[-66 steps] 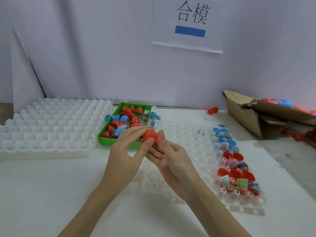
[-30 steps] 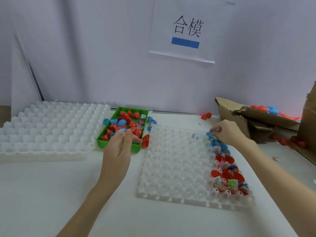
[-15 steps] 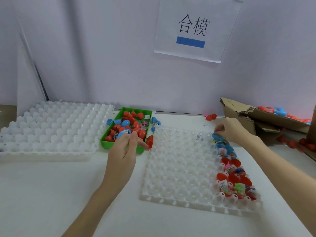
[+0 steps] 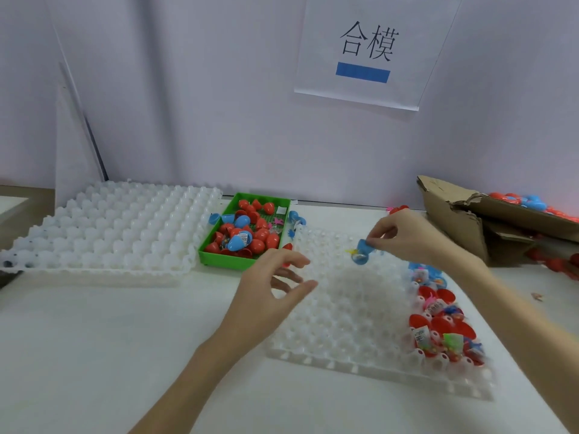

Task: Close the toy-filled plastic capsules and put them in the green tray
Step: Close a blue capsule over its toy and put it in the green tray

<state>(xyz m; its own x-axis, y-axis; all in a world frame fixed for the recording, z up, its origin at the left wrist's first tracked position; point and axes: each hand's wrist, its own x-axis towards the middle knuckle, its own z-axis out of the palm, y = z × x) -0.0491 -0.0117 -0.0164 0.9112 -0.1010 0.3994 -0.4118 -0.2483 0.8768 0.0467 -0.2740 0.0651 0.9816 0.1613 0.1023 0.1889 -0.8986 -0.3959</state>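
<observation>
My right hand [image 4: 404, 234] pinches a blue open capsule [image 4: 362, 253] with a toy inside, lifted above the white holder tray [image 4: 344, 308]. Relaxed fingers spread on my left hand [image 4: 275, 283], which hovers empty over that tray's left edge, just in front of the green tray [image 4: 219, 260]. The green tray holds several closed red and blue capsules [image 4: 247, 233]. More open, toy-filled red and blue capsules [image 4: 438, 321] stand in the holder tray's right columns.
A second white holder tray [image 4: 109, 227] lies at the left. A torn cardboard box [image 4: 470, 220] with capsule halves sits at the right. Loose blue halves [image 4: 294, 217] lie beside the green tray. A paper sign [image 4: 366, 48] hangs on the wall.
My right hand has lifted a blue capsule out of the holder tray and carried it leftward. My left hand drew back from the green tray and opened toward the right.
</observation>
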